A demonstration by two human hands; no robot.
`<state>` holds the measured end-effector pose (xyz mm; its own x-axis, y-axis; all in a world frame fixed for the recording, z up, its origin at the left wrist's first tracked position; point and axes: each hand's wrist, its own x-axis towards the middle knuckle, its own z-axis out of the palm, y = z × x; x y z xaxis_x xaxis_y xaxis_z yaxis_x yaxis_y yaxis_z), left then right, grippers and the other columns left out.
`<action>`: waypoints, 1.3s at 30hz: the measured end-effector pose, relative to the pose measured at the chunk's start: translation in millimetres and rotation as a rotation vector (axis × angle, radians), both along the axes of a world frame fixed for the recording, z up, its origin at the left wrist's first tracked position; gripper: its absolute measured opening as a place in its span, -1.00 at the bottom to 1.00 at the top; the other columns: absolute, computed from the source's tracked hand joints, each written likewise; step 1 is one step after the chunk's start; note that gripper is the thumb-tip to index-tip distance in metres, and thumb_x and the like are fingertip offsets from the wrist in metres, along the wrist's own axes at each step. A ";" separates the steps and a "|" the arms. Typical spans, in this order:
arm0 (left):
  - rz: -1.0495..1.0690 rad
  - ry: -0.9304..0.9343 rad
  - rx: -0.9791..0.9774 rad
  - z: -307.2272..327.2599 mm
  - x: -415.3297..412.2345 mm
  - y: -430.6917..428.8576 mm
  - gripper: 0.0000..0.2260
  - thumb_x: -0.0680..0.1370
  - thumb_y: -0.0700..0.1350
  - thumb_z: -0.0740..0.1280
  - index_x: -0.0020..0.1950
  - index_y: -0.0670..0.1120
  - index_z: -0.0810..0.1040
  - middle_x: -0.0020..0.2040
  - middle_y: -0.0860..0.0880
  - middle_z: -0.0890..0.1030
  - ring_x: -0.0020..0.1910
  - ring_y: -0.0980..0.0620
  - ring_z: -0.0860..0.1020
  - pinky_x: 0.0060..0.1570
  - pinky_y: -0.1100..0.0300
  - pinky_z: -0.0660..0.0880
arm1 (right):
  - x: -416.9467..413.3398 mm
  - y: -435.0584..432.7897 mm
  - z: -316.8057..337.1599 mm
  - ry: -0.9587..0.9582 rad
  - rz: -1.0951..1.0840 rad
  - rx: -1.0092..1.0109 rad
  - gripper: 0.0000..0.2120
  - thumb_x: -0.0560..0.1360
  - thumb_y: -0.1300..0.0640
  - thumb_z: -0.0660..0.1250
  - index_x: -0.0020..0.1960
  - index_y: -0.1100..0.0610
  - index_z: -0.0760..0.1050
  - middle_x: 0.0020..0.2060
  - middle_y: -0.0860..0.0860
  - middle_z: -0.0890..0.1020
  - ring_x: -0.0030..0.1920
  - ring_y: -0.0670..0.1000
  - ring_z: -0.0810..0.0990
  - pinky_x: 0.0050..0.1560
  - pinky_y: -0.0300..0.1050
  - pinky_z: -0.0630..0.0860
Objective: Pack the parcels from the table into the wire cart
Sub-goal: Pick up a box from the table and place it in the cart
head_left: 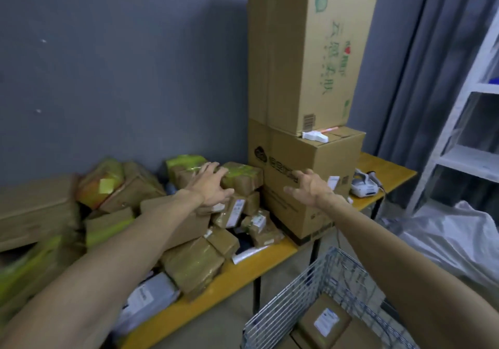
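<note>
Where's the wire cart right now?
Head view, bottom right: the wire cart stands in front of the yellow table, one labelled parcel inside.

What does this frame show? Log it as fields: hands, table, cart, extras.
left hand: open, fingers spread over a taped brown parcel atop the parcel pile
right hand: open, empty, in front of the large carton
table: yellow top, carries the pile and carton
wire cart: beside the table's near edge, one labelled parcel inside
extras: handheld scanner right of the carton
</note>
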<state>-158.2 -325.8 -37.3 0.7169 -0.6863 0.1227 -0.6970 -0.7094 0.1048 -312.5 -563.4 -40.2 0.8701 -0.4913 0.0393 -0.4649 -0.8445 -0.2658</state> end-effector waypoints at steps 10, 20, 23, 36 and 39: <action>0.197 -0.068 -0.011 22.5 63.6 200.0 -0.42 0.55 0.25 0.26 0.49 0.01 0.31 0.53 -0.13 0.23 0.52 -0.14 0.17 0.45 -0.10 0.18 | 113.2 170.9 26.4 -0.051 0.191 -0.023 -0.33 0.55 -0.23 0.24 0.55 0.05 0.21 0.46 0.13 0.31 0.42 0.21 0.33 0.40 0.14 0.33; 0.367 -0.023 -0.030 21.5 101.7 352.3 -0.41 0.57 0.27 0.23 0.52 0.03 0.28 0.50 -0.13 0.26 0.49 -0.14 0.21 0.45 -0.07 0.17 | 201.0 304.2 35.4 -0.058 0.330 -0.072 -0.35 0.55 -0.16 0.28 0.54 0.09 0.23 0.41 0.17 0.35 0.39 0.25 0.37 0.36 0.15 0.37; 0.431 -0.016 -0.034 18.0 110.2 378.9 -0.42 0.59 0.25 0.22 0.52 0.00 0.26 0.51 -0.15 0.22 0.50 -0.15 0.19 0.45 -0.08 0.15 | 227.6 332.0 33.1 -0.038 0.386 -0.070 -0.39 0.57 -0.12 0.29 0.51 0.14 0.25 0.38 0.22 0.37 0.39 0.26 0.37 0.35 0.09 0.37; 0.681 0.050 -0.012 -15.3 181.5 477.5 -0.37 0.57 0.29 0.21 0.54 0.00 0.23 0.58 -0.15 0.13 0.54 -0.18 0.13 0.49 -0.13 0.12 | 367.0 443.0 -1.2 -0.013 0.707 0.011 -0.34 0.57 -0.08 0.30 0.57 0.07 0.14 0.47 0.20 0.28 0.45 0.24 0.30 0.43 0.07 0.31; 0.724 0.069 0.020 -21.4 197.2 490.8 -0.39 0.58 0.28 0.21 0.54 0.01 0.24 0.57 -0.14 0.14 0.53 -0.17 0.14 0.48 -0.11 0.12 | 394.2 451.5 -8.6 0.005 0.758 0.055 -0.32 0.57 -0.08 0.30 0.59 0.05 0.10 0.50 0.17 0.24 0.47 0.23 0.27 0.44 0.11 0.30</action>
<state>39.0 165.0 -58.6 0.9978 -0.0384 0.0532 -0.0442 -0.9925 0.1139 81.7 -111.9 -48.9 0.9703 0.2403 0.0274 0.2364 -0.9187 -0.3165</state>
